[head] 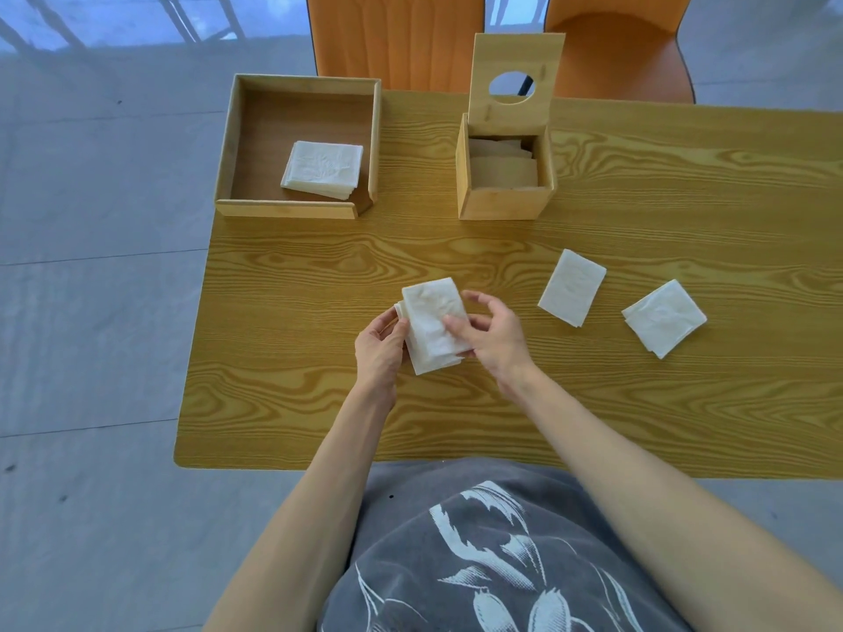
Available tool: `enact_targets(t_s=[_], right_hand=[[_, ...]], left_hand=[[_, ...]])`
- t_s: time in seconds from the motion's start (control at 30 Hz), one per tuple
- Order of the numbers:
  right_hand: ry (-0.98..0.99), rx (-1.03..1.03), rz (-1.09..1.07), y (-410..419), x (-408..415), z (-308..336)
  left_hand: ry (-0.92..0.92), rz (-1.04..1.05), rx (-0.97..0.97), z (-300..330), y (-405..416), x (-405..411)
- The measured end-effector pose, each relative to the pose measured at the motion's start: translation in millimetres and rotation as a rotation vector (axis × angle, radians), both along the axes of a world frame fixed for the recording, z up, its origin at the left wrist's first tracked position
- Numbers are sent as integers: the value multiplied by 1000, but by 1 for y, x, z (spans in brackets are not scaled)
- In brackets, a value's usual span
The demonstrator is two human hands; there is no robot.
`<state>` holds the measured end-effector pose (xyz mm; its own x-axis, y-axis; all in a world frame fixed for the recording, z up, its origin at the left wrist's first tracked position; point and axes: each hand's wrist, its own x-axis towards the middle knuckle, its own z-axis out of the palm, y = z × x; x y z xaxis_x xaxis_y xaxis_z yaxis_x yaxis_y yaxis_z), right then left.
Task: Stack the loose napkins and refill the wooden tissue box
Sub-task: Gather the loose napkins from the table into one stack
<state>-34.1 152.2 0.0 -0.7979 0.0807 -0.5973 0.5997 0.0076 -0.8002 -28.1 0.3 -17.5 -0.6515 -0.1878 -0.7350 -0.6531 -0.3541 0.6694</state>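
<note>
A small stack of white napkins [431, 319] sits between my two hands over the middle of the table. My left hand [379, 353] grips its left edge, and my right hand [492, 333] holds the right side with the thumb on top. Two loose napkins lie to the right, one upright [572, 287] and one further out [663, 317]. The wooden tissue box [504, 200] stands at the back with its lid [513, 52] raised; napkins show inside. A low wooden tray [292, 207] at the back left holds another napkin pile [323, 168].
The wood-grain table [319, 403] ends on the left just past the tray, with grey floor beyond. Two orange chairs [392, 34] stand behind the far edge. My grey patterned shirt [479, 554] fills the bottom.
</note>
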Motion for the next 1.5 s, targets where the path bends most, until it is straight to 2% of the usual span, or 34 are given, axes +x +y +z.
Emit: enact_targets(t_s=[0.07, 0.2, 0.37, 0.5, 0.67, 0.87, 1.13, 1.3, 1.5], right_hand=[[1, 78, 77, -4, 4, -8], [59, 387, 175, -3, 5, -15], [97, 553, 242, -4, 3, -11], [132, 633, 197, 6, 0, -12], [108, 730, -28, 39, -14, -3], [-55, 817, -272, 89, -34, 2], [-285, 849, -280, 105, -39, -7], [-277, 823, -311, 105, -38, -11], [-141, 764, -326, 101, -34, -6]], left_hand=[[-5, 4, 11, 3, 1, -1], [4, 3, 42, 8, 3, -2], [15, -12, 67, 11, 7, -4], [39, -89, -1, 7, 15, -6], [39, -129, 3, 3, 26, -17], [55, -190, 4, 6, 44, -31], [36, -222, 0, 7, 59, -36], [9, -213, -16, 4, 57, -34], [-3, -233, -7, 3, 57, -33]])
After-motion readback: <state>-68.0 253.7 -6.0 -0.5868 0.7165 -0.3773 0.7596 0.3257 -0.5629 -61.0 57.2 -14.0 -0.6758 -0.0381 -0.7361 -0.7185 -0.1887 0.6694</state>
